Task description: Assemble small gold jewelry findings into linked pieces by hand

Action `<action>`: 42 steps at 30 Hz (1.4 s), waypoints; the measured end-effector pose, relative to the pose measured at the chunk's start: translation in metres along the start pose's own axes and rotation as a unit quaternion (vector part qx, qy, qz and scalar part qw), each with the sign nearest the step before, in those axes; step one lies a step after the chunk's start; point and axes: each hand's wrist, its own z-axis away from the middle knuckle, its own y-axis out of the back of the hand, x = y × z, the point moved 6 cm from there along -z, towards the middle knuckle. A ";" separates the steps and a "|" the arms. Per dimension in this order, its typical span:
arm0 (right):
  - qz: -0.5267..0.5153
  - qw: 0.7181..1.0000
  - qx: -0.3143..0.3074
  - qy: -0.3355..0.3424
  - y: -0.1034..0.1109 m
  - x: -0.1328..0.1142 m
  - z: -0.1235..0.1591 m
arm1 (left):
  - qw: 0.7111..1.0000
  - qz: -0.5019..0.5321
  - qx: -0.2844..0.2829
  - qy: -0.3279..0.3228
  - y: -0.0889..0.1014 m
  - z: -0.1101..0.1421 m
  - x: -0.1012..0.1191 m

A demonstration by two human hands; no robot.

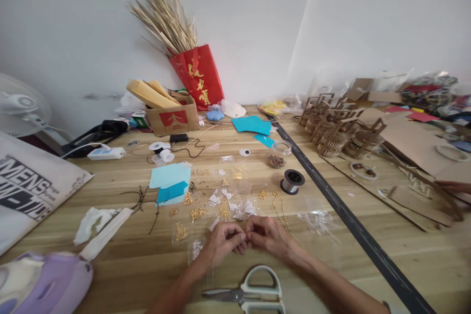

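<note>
My left hand (pixel 225 244) and my right hand (pixel 265 236) meet fingertip to fingertip over the near middle of the table. Both have their fingers curled into a pinch. Whatever sits between the fingertips is too small or hidden to make out. Just beyond them lie small bags of white beads (pixel 238 211) and little heaps of gold findings (pixel 197 213). A gold chain (pixel 282 213) lies past my right hand. Close to me, below the hands, rest scissors (pixel 253 294) with pale handles, blades pointing left.
A spool of wire (pixel 292 181) stands beside a dark strip (pixel 324 184) crossing the table. Small woven baskets (pixel 336 127) crowd the right. Blue sheets (pixel 171 186), a white bag (pixel 33 186) and a purple item (pixel 47 282) lie left. A red bag (pixel 200 76) leans on the wall.
</note>
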 end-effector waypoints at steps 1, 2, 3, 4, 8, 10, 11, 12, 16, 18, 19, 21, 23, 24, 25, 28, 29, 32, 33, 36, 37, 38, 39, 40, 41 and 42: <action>0.006 1.000 0.002 0.003 0.000 -0.001 0.000 | 1.000 0.004 -0.002 0.001 0.000 0.000 0.000; 0.011 1.000 0.004 0.007 0.000 -0.003 0.001 | 1.000 0.007 -0.003 0.001 0.000 0.000 0.001; 0.017 1.000 0.006 0.012 0.000 -0.005 0.001 | 1.000 0.010 -0.003 0.002 0.000 0.000 0.002; 0.023 1.000 0.008 0.017 0.000 -0.008 0.002 | 1.000 0.013 -0.002 0.001 0.000 0.000 0.003; 0.037 0.999 0.019 0.030 0.000 -0.014 0.003 | 1.000 0.021 -0.002 0.000 0.000 0.000 0.003; 0.031 0.999 0.016 0.034 0.000 -0.015 0.003 | 1.000 0.024 -0.002 -0.001 0.000 0.000 0.003; 0.027 0.999 0.014 0.035 0.000 -0.015 0.003 | 1.000 0.024 -0.002 -0.001 0.000 0.000 0.003; 0.022 0.999 0.012 0.035 0.000 -0.015 0.003 | 1.000 0.024 -0.002 -0.001 0.001 0.000 0.003; 0.018 0.999 0.011 0.033 0.000 -0.014 0.002 | 1.000 0.029 -0.005 0.001 0.001 0.000 0.005; 0.017 0.999 0.012 0.032 0.001 -0.014 0.002 | 0.999 0.033 -0.006 0.005 0.001 0.000 0.006; 0.016 0.999 0.013 0.031 0.001 -0.015 0.002 | 0.999 0.035 -0.006 0.007 0.001 0.000 0.006; 0.018 0.999 0.016 0.029 0.002 -0.016 0.003 | 0.999 0.041 -0.007 0.012 0.001 0.000 0.005; 0.021 0.999 0.020 0.030 0.003 -0.017 0.003 | 0.999 0.043 -0.008 0.019 0.001 0.001 0.004; 0.024 0.999 0.021 0.030 0.003 -0.017 0.004 | 0.999 0.042 -0.008 0.022 0.002 0.001 0.004; 0.027 0.999 0.022 0.031 0.003 -0.018 0.004 | 0.999 0.041 -0.008 0.025 0.002 0.001 0.004; 0.037 0.999 0.024 0.030 0.003 -0.017 0.004 | 0.999 0.040 -0.009 0.030 0.002 0.001 0.005; 0.039 0.999 0.023 0.029 0.003 -0.017 0.004 | 0.999 0.042 -0.008 0.029 0.002 0.001 0.006; 0.045 0.998 0.026 0.025 0.004 -0.016 0.004 | 0.998 0.048 -0.006 0.027 0.003 0.001 0.006; 0.047 0.998 0.031 0.025 0.005 -0.017 0.005 | 0.998 0.049 -0.005 0.026 0.003 0.001 0.006; 0.051 0.997 0.048 0.034 0.007 -0.021 0.005 | 0.998 0.049 -0.001 0.028 0.004 0.000 0.002; 0.054 0.996 0.051 0.038 0.008 -0.022 0.005 | 0.998 0.049 0.003 0.028 0.004 0.000 0.002; 0.058 0.996 0.050 0.038 0.008 -0.024 0.005 | 0.998 0.050 0.006 0.028 0.004 0.000 0.001; 0.061 0.996 0.052 0.039 0.008 -0.025 0.005 | 0.998 0.051 0.009 0.028 0.005 0.000 0.001; 0.064 0.996 0.055 0.038 0.008 -0.027 0.005 | 0.998 0.051 0.012 0.027 0.005 0.000 0.000; 0.067 0.995 0.060 0.038 0.009 -0.028 0.005 | 0.998 0.051 0.014 0.025 0.006 -0.001 0.001; 0.069 0.995 0.065 0.037 0.009 -0.028 0.005 | 0.998 0.051 0.016 0.024 0.006 -0.001 0.001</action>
